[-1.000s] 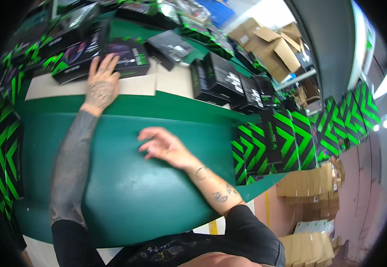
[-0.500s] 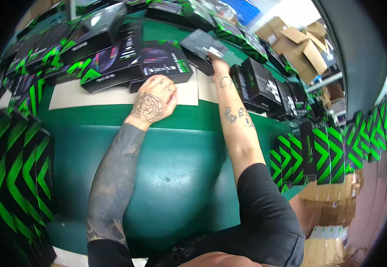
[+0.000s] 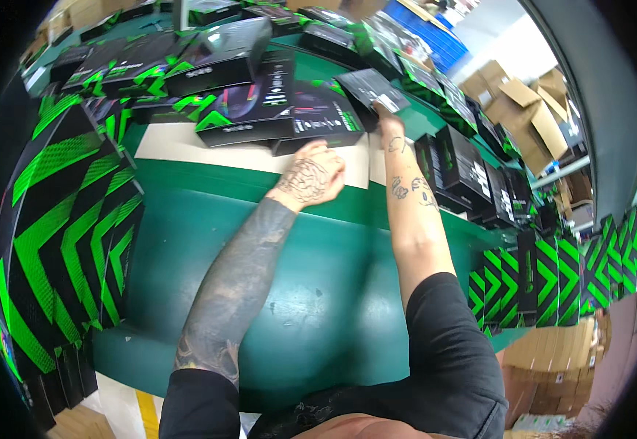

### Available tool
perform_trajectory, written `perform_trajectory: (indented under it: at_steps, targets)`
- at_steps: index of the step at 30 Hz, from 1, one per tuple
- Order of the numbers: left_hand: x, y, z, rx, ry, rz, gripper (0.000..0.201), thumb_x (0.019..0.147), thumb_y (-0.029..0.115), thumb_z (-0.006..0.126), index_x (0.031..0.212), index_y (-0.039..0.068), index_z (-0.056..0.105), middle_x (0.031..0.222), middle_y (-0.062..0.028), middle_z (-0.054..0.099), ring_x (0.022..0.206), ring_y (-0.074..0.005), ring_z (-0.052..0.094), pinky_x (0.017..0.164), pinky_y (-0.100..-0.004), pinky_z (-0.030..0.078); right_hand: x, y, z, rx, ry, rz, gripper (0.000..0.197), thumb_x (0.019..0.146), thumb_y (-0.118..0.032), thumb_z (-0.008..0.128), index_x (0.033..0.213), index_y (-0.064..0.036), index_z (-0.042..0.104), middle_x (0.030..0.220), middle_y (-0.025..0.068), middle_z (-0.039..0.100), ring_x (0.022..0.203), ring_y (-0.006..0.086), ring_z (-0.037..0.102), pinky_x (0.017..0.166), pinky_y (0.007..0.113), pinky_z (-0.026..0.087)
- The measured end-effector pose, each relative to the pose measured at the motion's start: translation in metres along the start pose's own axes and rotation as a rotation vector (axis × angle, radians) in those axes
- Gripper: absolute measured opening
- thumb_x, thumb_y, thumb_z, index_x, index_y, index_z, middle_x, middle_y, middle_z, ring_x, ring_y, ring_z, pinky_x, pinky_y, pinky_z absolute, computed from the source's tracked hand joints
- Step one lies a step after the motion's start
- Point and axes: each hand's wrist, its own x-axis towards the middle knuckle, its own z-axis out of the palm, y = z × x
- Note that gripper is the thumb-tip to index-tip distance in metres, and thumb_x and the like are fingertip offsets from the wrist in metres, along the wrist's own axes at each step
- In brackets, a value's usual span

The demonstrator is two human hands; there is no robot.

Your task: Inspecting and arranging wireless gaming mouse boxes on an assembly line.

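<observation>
My left hand (image 3: 310, 178) is at the front edge of a flat black box (image 3: 326, 115) with green corner accents, its back up and fingers curled closed. What those fingers hold, if anything, is hidden. Farther away, my right hand (image 3: 388, 121) grips the near edge of a dark box (image 3: 371, 89) with a grey-black top, which sits tilted. A larger black box (image 3: 249, 110) with a coloured picture overlaps the flat one on its left. Beneath them lies a beige cardboard sheet (image 3: 176, 148).
Black boxes (image 3: 465, 164) stand to the right of my right forearm. Tall stacks with green chevrons flank the green table (image 3: 318, 293), one left (image 3: 69, 234), another right (image 3: 545, 282). Behind are rows of boxes, a blue crate (image 3: 432, 36) and open cartons (image 3: 527, 110).
The whole view has swung left, so the table, boxes and both hands appear farther right and lower. My right hand keeps its grip on the dark box; my left hand stays curled.
</observation>
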Motion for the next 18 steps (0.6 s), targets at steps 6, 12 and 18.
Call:
perform_trajectory:
  at_steps: [6, 12, 18]
  targets:
    - [-0.021, -0.002, -0.006, -0.031, -0.091, -0.176, 0.008, 0.072, 0.017, 0.062, 0.075, 0.010, 0.063, 0.076, -0.0057, 0.062, 0.077, -0.0250, 0.062, 0.076, -0.0377, 0.048, -0.071, -0.019, 0.009, 0.360, -0.167, -0.216, 0.060, 0.073, -0.040, 0.072, 0.118, -0.0034, 0.060, 0.117, 0.0085, 0.063, 0.108, 0.0189, 0.057, 0.093, 0.030, 0.039]
    - [0.002, 0.007, 0.006, -0.042, -0.070, -0.230, 0.006, 0.073, 0.016, 0.061, 0.074, 0.010, 0.062, 0.075, -0.0043, 0.062, 0.077, -0.0234, 0.061, 0.072, -0.0370, 0.050, -0.072, -0.010, -0.010, 0.828, -0.225, -0.479, 0.075, 0.077, -0.006, 0.071, 0.141, -0.0038, 0.032, 0.128, 0.0106, 0.053, 0.110, 0.0194, 0.053, 0.094, 0.030, 0.038]
    - [0.003, 0.003, 0.013, -0.071, -0.089, -0.313, 0.008, 0.075, 0.015, 0.059, 0.079, 0.009, 0.061, 0.078, -0.0052, 0.062, 0.081, -0.0236, 0.061, 0.074, -0.0371, 0.050, -0.101, -0.041, -0.035, 0.981, -0.040, -0.774, 0.080, 0.076, 0.005, 0.066, 0.144, -0.0019, 0.024, 0.120, 0.0140, 0.053, 0.101, 0.0192, 0.054, 0.088, 0.030, 0.044]
